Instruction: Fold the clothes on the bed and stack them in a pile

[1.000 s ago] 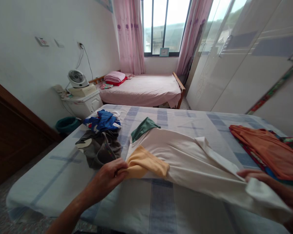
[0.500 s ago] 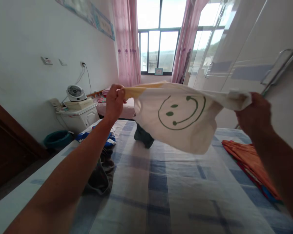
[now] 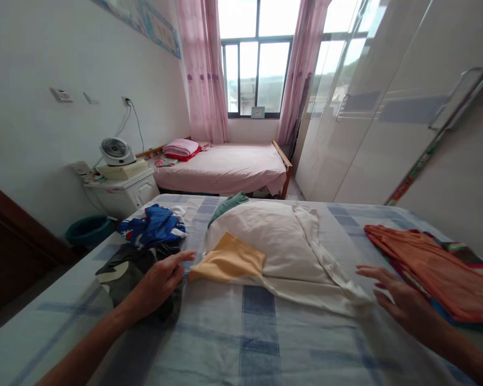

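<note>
A cream garment with a yellow-orange part, which looks like a shirt (image 3: 277,236), lies spread on the bed (image 3: 261,343), its top side plain. Just left of the yellow part is my left hand (image 3: 161,281), its fingers apart and holding nothing. My right hand (image 3: 394,295) hovers beyond the shirt's right end, open, with a gap between it and the cloth. From under the shirt's far left edge a green cloth (image 3: 227,205) sticks out. The smiley print is out of sight.
Crumpled blue clothing (image 3: 156,226) and dark clothing (image 3: 124,271) lie at left, partly behind my left hand. A stack of folded clothes with an orange garment (image 3: 422,268) on top lies at right. Beyond stand a pink-covered bed (image 3: 233,166) and a white wardrobe (image 3: 366,150).
The shirt was held stretched in the air between both hands, and now it lies on the bed. Both hands have let go and come down.
</note>
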The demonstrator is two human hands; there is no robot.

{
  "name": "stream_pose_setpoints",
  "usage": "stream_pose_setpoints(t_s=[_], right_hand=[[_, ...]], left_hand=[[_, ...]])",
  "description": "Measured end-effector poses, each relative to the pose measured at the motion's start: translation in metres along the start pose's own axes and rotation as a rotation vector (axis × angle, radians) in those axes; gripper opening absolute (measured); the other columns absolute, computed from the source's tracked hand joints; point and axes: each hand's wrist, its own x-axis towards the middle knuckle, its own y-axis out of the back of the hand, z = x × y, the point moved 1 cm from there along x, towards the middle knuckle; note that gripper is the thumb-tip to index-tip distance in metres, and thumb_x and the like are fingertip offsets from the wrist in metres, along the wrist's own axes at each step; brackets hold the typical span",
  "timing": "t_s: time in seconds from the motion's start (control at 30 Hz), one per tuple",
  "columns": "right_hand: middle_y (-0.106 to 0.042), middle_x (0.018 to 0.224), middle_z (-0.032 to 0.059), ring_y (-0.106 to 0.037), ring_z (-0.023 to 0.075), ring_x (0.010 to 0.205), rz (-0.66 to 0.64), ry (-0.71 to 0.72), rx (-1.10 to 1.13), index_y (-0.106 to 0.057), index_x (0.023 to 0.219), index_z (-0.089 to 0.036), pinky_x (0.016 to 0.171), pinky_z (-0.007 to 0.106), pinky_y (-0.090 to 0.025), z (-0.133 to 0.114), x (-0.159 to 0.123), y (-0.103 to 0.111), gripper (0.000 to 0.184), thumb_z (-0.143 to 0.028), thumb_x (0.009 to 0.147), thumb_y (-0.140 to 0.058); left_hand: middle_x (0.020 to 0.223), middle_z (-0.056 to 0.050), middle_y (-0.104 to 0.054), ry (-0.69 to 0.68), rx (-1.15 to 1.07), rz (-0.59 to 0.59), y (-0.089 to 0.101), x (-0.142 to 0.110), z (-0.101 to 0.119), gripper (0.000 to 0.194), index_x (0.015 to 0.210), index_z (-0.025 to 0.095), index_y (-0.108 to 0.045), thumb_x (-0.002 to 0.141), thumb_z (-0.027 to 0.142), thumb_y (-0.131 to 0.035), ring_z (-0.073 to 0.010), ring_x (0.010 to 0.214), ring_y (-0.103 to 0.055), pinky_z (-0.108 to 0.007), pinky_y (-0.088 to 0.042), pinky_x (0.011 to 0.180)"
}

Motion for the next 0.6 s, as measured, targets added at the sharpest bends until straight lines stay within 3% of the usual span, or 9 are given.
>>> stream_pose_setpoints(t_s=[0.13, 0.23, 0.33, 0.47, 0.53, 0.6], right_hand=[[-0.057, 0.127, 0.0012, -0.048, 0.0269, 0.122, -0.128, 0.036, 0.086, -0.051, 0.119, -0.048, 0.103, 0.047, -0.039, 0.006, -0.026, -0.009, 0.052, -0.022, 0.073, -0.047], [-0.051, 0.134, 0.0027, -0.047, 0.0254, 0.123, -0.231, 0.081, 0.09, -0.051, 0.124, -0.04, 0.102, 0.042, -0.04, -0.01, -0.031, -0.007, 0.047, -0.029, 0.078, -0.05], [-0.052, 0.133, 0.0051, -0.05, 0.0233, 0.12, -0.278, 0.04, 0.058, -0.055, 0.122, -0.032, 0.099, 0.036, -0.043, -0.03, -0.028, -0.006, 0.041, -0.04, 0.083, -0.049], [-0.057, 0.126, 0.009, -0.055, 0.0241, 0.113, -0.22, -0.031, -0.06, -0.053, 0.123, -0.025, 0.095, 0.038, -0.045, -0.048, -0.016, -0.011, 0.047, -0.048, 0.082, -0.049], [-0.058, 0.122, 0.0104, -0.056, 0.0257, 0.11, -0.212, -0.023, -0.129, -0.054, 0.121, -0.022, 0.093, 0.04, -0.046, -0.052, -0.011, -0.018, 0.049, -0.046, 0.079, -0.053], [-0.061, 0.115, 0.011, -0.059, 0.0251, 0.102, -0.18, -0.024, -0.161, -0.059, 0.111, -0.02, 0.088, 0.039, -0.047, -0.051, -0.007, -0.023, 0.039, -0.038, 0.079, -0.05]], left_hand=[[0.129, -0.006, -0.055, -0.041, -0.003, -0.033, -0.016, -0.013, 0.001, 0.043, 0.125, 0.022, -0.052, 0.085, 0.037, -0.047, -0.0213, 0.117, -0.052, -0.032, -0.04, 0.101], [0.131, -0.008, -0.054, -0.009, -0.031, -0.048, -0.022, -0.003, 0.01, 0.049, 0.126, 0.02, -0.052, 0.084, 0.044, -0.049, -0.0225, 0.119, -0.05, -0.032, -0.039, 0.1], [0.118, -0.009, -0.062, 0.077, -0.053, -0.058, -0.028, 0.01, 0.013, 0.051, 0.122, 0.018, -0.056, 0.081, 0.047, -0.051, -0.0235, 0.104, -0.059, -0.032, -0.045, 0.091], [0.082, -0.003, -0.068, 0.204, -0.075, -0.054, -0.035, 0.023, 0.013, 0.049, 0.11, 0.016, -0.062, 0.073, 0.047, -0.057, -0.0212, 0.076, -0.062, -0.027, -0.048, 0.069], [0.074, -0.002, -0.066, 0.197, -0.141, -0.079, -0.035, 0.026, 0.015, 0.038, 0.097, 0.016, -0.066, 0.072, 0.043, -0.056, -0.0198, 0.071, -0.061, -0.025, -0.046, 0.064], [0.075, -0.001, -0.065, 0.145, -0.217, -0.078, -0.031, 0.025, 0.017, 0.027, 0.085, 0.016, -0.065, 0.073, 0.038, -0.055, -0.019, 0.072, -0.06, -0.025, -0.046, 0.066]])
